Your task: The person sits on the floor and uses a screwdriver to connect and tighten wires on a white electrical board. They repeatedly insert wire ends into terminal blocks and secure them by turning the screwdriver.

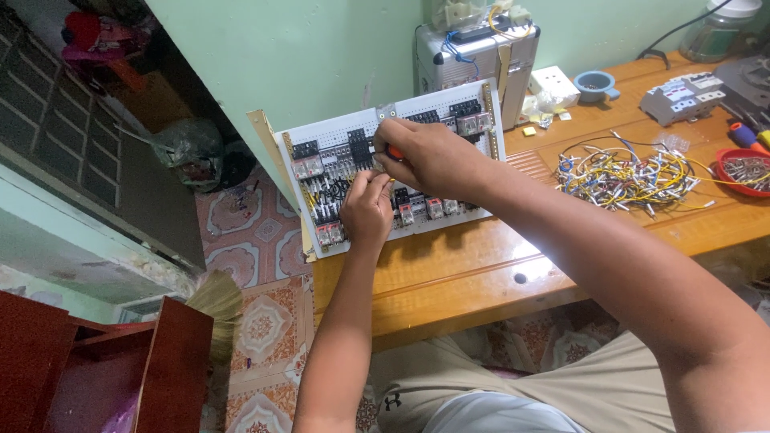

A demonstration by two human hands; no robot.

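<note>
Table: a varnished wooden table [465,273] runs across the right of the view, above a patterned tile floor [257,240].
Panel: a white perforated panel [385,172] stands tilted on the table's left end, leaning back toward the green wall, rows of black relays and terminal blocks mounted across it.
Wire heap: a loose tangle of yellow, white and blue wires [630,172] lies on the table, well to the right of the panel.
Right hand: the right hand [429,156] is closed in a fist around an orange-handled screwdriver [394,151], pressed against the panel's middle.
Left hand: the left hand [367,210] sits just below the right, fingers pinched together at the panel face; whether they grip a wire I cannot tell.
Small items: a red dish of screws [742,171] and a blue cup [596,84] sit toward the far right.
</note>
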